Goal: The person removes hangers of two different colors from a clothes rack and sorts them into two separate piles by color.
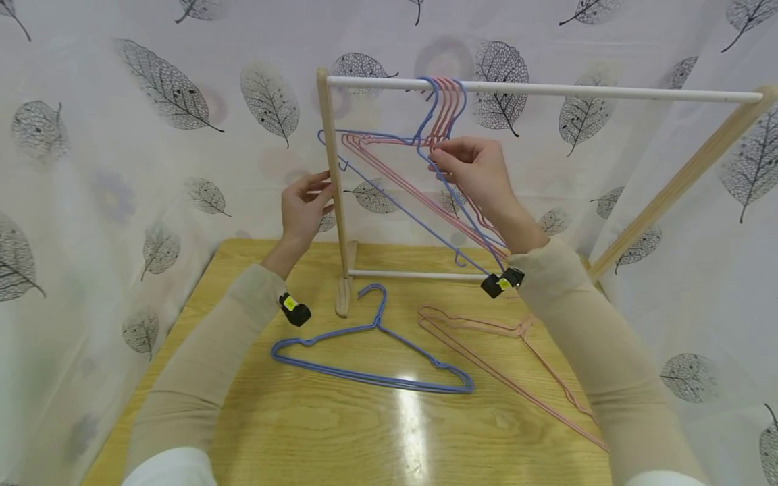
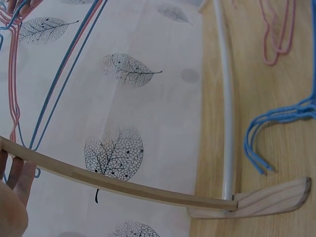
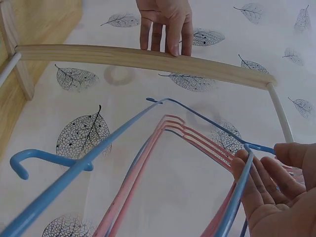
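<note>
My left hand [image 1: 306, 206] holds the wooden side post [image 1: 333, 155] of a clothes rack, its fingertips at the post's edge in the right wrist view. Up at the rail, my right hand [image 1: 480, 172] pinches the neck of a blue clothes hanger [image 3: 118, 131], thumb on one side and fingers on the other. This hanger is the nearest one in a cluster hooked over the white rail [image 1: 577, 89]. Behind it hang several pink hangers [image 3: 143, 173] and another blue one, partly hidden by the front hanger and my right hand.
On the wooden table [image 1: 292, 432] lies a stack of blue hangers [image 1: 371, 374] in front of the rack. Pink hangers [image 1: 504, 378] lie to its right, partly under my right forearm. A white lower bar [image 1: 413, 275] joins the rack's sides. Leaf-patterned curtain [image 1: 206, 196] surrounds the table.
</note>
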The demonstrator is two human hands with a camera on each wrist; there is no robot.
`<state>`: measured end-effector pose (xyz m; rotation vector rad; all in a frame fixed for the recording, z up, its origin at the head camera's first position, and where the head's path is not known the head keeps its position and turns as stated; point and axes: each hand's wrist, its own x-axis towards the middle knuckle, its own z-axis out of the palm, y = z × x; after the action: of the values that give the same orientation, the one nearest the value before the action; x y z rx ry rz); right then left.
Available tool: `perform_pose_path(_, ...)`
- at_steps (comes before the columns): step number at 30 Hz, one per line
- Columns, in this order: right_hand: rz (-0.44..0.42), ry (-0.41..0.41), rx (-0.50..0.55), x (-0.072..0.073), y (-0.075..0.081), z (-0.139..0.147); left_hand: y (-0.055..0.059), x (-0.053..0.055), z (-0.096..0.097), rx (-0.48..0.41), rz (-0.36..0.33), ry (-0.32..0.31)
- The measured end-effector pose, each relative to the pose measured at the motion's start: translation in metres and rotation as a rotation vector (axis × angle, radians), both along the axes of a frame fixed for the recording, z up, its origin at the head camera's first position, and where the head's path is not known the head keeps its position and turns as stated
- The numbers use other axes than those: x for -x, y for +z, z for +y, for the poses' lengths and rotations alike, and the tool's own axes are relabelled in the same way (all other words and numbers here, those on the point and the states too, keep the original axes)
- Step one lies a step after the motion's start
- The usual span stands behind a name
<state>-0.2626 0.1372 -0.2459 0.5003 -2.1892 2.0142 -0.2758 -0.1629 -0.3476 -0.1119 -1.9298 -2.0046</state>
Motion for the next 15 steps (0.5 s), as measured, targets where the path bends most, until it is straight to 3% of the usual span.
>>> perform_pose_path(6,-0.068,0.012,0.031,0.008,-0.001,-0.014,-0.001,0.001,0.0,-0.004,0.01,-0.004)
perform_pose_path(15,-0.05,-0.07,-0.093,0.016,0.002,-0.033,-0.001,0.0,0.0,-0.006,0.014,-0.011)
